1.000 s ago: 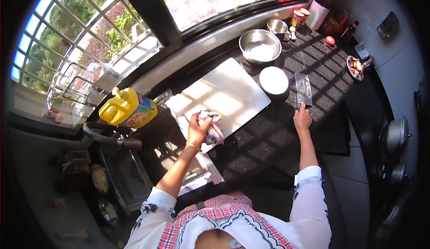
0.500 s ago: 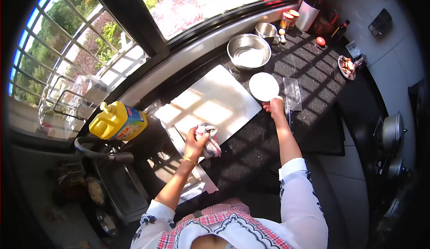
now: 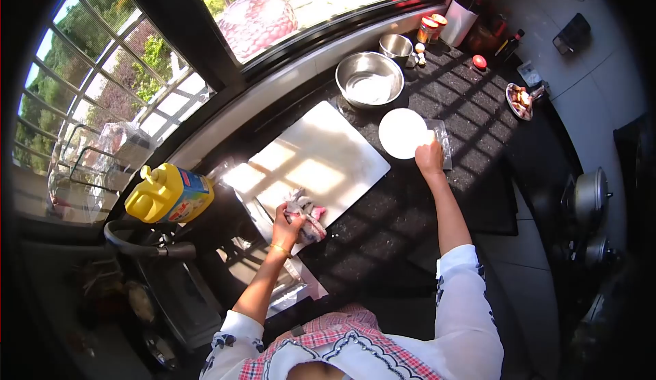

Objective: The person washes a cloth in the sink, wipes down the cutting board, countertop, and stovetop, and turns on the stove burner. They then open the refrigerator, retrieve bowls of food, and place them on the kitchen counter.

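In my left hand [image 3: 287, 225] a crumpled checked cloth [image 3: 305, 217] is bunched, at the near corner of the white cutting board [image 3: 328, 137]. The board lies on the dark speckled counter. My right hand [image 3: 429, 158] has its fingers closed on the lower right rim of a round white plate [image 3: 402, 134], just off the board's right corner. Beside the plate lies a cleaver with a broad metal blade [image 3: 445, 149]. The plate and my hand cover part of the blade, and my forearm hides its handle.
Behind the plate stands a steel bowl [image 3: 370, 80], with a smaller steel cup [image 3: 395, 48] near it. To the left are a yellow jug [image 3: 168, 193], a faucet [image 3: 150, 245] and the sink. A small dish of food [image 3: 521, 102] sits far right.
The plate has shifted right in my right hand and now overlaps the cleaver blade. My left hand and the cloth have moved slightly toward me along the board's near edge.
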### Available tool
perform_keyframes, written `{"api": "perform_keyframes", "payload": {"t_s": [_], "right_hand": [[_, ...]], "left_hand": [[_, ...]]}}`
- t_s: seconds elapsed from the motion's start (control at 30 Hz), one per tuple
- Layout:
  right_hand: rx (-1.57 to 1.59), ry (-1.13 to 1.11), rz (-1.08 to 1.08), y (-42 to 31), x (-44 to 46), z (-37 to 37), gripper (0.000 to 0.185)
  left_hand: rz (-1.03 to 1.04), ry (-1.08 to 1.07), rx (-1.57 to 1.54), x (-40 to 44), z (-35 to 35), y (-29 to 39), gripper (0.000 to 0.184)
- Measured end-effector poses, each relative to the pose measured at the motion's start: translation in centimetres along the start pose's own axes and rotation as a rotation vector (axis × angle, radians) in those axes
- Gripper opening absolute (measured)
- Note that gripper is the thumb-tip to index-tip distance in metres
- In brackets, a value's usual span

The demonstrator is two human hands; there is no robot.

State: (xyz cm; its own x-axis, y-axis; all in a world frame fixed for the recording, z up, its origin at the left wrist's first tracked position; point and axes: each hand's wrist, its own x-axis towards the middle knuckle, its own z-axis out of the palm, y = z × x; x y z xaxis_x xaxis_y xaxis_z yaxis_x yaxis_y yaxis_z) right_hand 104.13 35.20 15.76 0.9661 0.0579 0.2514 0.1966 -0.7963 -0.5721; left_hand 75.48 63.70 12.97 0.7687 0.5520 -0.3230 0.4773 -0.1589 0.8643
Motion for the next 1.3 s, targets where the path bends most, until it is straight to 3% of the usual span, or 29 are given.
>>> {"api": "perform_keyframes", "payload": {"t_s": [0.07,0.23,0.37,0.7,0.8,0.87,0.9,0.93,0.97,1.07,1.13,1.17,1.2,1.27,1.3], "right_hand": [[-0.151,-0.100,0.054,-2.1,0.2,-1.5,0.017],[-0.513,-0.016,-0.323,-2.9,1.3,-1.1,0.010],[-0.478,-0.004,-0.427,-3.9,2.0,-0.3,0.010],[-0.481,-0.036,-0.364,-7.3,3.4,0.7,0.017],[-0.487,-0.244,-0.401,-13.7,2.2,1.7,0.015],[-0.427,-0.324,-0.577,-19.2,-0.9,3.4,0.020],[-0.369,-0.429,-0.681,-21.3,-2.1,4.3,0.025],[-0.141,-0.547,-0.646,-23.3,-3.2,4.8,0.027],[-0.255,-0.480,-0.754,-24.8,-4.0,5.9,0.023],[-0.285,-0.585,-0.516,-25.9,-1.3,6.0,0.021],[-0.156,-0.341,-0.411,-21.7,2.6,7.1,0.018],[-0.129,-0.188,-0.457,-17.7,5.2,9.0,0.013],[0.478,-0.459,0.087,-16.7,7.1,7.5,0.012],[0.867,-0.405,0.284,-12.4,10.8,8.4,0.018],[0.850,-0.313,0.353,-10.7,12.2,9.7,0.017]], "left_hand": [[0.039,0.004,-0.010,-0.1,-0.1,-0.8,0.064],[0.074,-0.030,0.099,-0.2,-0.6,-2.0,0.067],[0.112,-0.045,0.163,-0.4,-0.2,-1.6,0.069],[0.179,0.032,0.214,-0.2,0.6,-3.1,0.067],[0.204,0.056,0.261,-0.1,0.9,-3.2,0.066],[0.247,0.061,0.240,0.1,1.0,-4.0,0.065],[0.284,0.074,0.220,0.4,1.2,-4.2,0.065],[0.291,0.073,0.221,0.4,1.3,-3.8,0.065],[0.260,0.059,0.211,0.1,1.1,-3.3,0.065],[0.191,0.049,0.200,0.0,0.9,-3.3,0.065],[0.199,0.034,0.233,0.2,1.1,-3.7,0.066],[0.207,0.025,0.243,0.3,1.0,-3.8,0.067],[0.166,0.016,0.209,0.4,1.2,-4.4,0.066],[0.247,0.047,0.230,0.3,1.1,-4.0,0.064],[0.248,0.055,0.226,0.1,1.0,-3.4,0.063]]}}
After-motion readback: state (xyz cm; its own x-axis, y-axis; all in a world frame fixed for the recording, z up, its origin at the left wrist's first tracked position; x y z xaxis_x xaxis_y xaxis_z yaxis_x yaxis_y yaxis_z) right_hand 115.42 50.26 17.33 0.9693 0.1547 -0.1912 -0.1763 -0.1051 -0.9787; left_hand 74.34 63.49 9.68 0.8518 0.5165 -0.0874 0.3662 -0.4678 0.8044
